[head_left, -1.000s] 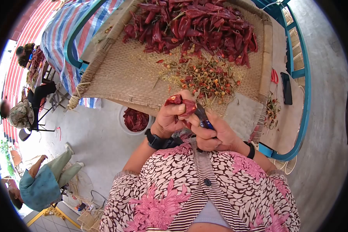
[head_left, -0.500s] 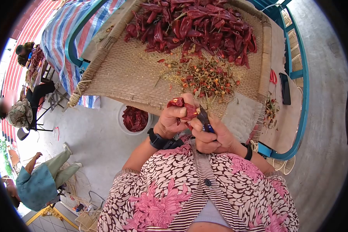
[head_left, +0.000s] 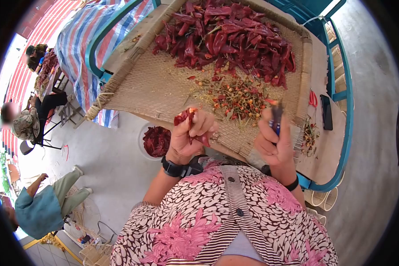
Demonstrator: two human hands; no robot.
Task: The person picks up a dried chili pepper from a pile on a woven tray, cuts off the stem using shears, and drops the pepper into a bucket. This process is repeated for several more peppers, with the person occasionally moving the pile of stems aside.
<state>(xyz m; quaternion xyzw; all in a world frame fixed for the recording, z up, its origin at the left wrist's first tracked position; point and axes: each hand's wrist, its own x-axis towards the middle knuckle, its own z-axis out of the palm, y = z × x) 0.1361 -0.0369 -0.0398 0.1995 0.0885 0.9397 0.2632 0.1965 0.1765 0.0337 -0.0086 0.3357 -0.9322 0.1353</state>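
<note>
My left hand [head_left: 190, 135] is closed around several dried red chili peppers [head_left: 186, 116], held over the near edge of the woven tray. Closed on dark snips [head_left: 276, 116] with blue on the handle, my right hand [head_left: 274, 142] is raised over the tray's near right part. The snips are blurred, and a small orange-red bit shows beside their tip. A heap of dried red chilies [head_left: 226, 37] covers the far side of the woven tray [head_left: 142, 91]. Nearer me lies a pile of cut stems and caps [head_left: 239, 99].
A tub of red chilies [head_left: 157, 141] stands on the floor at left. Red-handled scissors [head_left: 313, 98], a phone [head_left: 326, 112] and stem scraps [head_left: 310, 135] lie right of the tray, inside a blue metal frame [head_left: 348, 111]. Several people [head_left: 40, 208] are at left.
My hands have moved apart. The left went left with the chilies, while the right went right and up with the snips, away from the peppers.
</note>
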